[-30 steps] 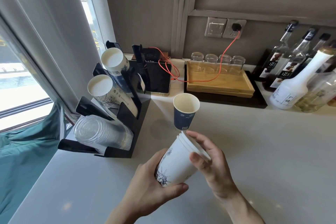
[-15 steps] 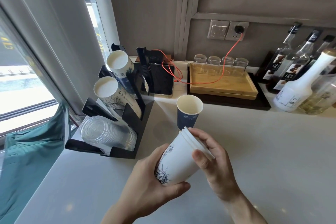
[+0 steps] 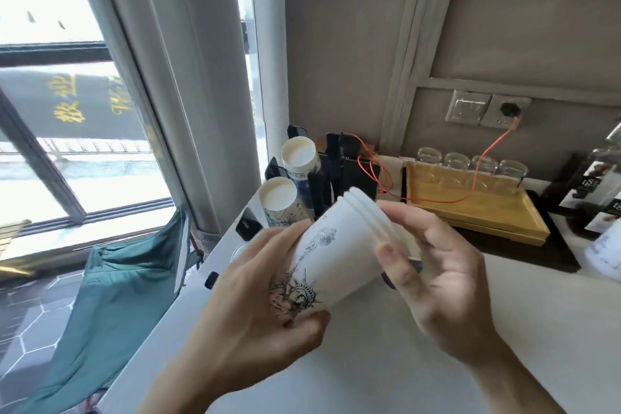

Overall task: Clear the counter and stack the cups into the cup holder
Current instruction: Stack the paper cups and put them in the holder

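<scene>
The pale counter (image 3: 386, 363) runs off frame. Above it, both hands grip a tilted nested stack of white printed paper cups (image 3: 336, 255): left hand (image 3: 255, 306) around the base, right hand (image 3: 433, 279) at the rims. Behind the stack, the black cup holder (image 3: 316, 178) is mostly hidden.

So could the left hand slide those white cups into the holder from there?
Probably yes: the left hand grips the white cups, and the cup holder sits just beyond, nothing visible between.

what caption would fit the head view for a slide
Both hands, left hand and right hand, hold a nested stack of white printed cups above the counter, near the cup holder.
</scene>
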